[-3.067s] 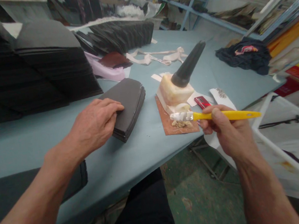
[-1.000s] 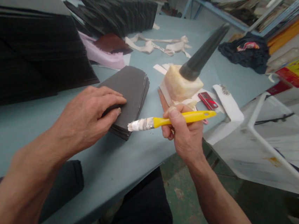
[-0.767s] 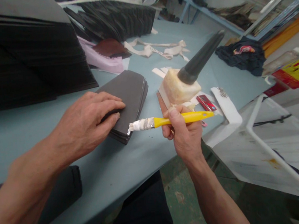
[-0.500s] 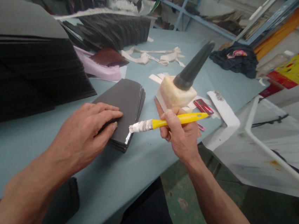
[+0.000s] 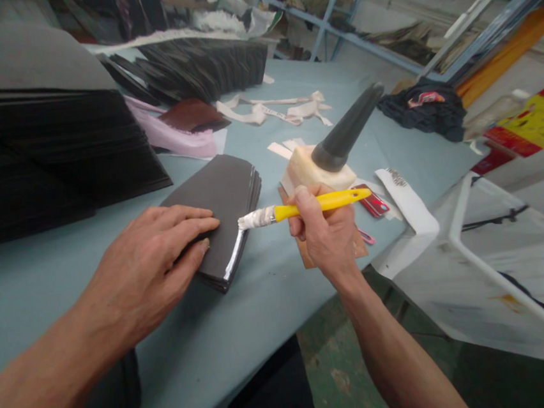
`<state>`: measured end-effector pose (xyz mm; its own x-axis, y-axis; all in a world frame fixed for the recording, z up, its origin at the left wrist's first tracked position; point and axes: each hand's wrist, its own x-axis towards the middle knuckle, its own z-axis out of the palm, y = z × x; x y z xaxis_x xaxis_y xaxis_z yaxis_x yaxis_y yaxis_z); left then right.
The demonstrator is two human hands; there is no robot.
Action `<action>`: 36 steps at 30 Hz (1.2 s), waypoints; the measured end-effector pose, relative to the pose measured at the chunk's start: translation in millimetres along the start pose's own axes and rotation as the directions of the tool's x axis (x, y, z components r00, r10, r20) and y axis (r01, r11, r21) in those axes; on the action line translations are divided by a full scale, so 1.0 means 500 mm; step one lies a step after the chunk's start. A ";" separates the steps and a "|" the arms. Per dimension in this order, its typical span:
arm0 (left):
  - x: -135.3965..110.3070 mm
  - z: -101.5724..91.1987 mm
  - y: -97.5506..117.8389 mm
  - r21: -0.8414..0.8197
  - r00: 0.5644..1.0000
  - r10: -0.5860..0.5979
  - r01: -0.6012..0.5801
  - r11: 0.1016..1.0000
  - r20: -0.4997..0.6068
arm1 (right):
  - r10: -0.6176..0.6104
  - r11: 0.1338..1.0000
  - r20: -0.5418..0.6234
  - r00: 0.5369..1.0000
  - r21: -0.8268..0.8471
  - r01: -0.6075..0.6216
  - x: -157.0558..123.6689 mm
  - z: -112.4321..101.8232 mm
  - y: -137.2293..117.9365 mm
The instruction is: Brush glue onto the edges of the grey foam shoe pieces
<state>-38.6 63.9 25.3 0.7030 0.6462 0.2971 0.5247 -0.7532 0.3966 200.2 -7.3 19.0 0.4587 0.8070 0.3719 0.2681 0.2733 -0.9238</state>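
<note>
My left hand (image 5: 154, 257) lies flat, fingers stretched out, on a small stack of dark grey cut sheets (image 5: 225, 189) on the light blue table (image 5: 207, 326). A yellow-handled brush (image 5: 301, 209) is gripped in my right hand (image 5: 325, 234). Its white, glue-laden bristles touch the right edge of the top sheet, where a wet shiny stripe of glue (image 5: 233, 256) runs toward the near corner. Just behind my right hand stands a cream glue bottle with a long black conical nozzle (image 5: 338, 140) on a brown scrap.
A tall pile of black sheets (image 5: 49, 142) fills the left rear, and fanned black pieces (image 5: 201, 66) lie behind it. White strips (image 5: 282, 107), pink material, a red lighter (image 5: 372, 201), a dark cloth (image 5: 424, 109) and a white frame (image 5: 493, 253) off the table's right edge are about.
My right hand carried the brush from beside the glue bottle leftward to the stack. A shiny glue stripe now shows along the top sheet's right edge. My left hand stayed on the stack.
</note>
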 end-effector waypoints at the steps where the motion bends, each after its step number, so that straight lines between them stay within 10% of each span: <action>1: 0.000 0.000 0.000 0.002 1.000 0.000 0.000 1.000 -0.001 | -0.006 1.000 -0.004 1.000 -0.005 0.006 0.004 0.001 0.001; 36: -0.016 0.017 -0.009 -0.008 0.998 -0.005 0.004 1.000 -0.061 | -0.210 0.909 0.000 0.978 -0.369 0.195 0.171 0.020 0.031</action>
<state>-42.6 61.1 13.6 0.6701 0.6559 0.3475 0.5238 -0.7496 0.4046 235.2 71.1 35.4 0.3923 0.7315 0.5577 0.6455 0.2131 -0.7335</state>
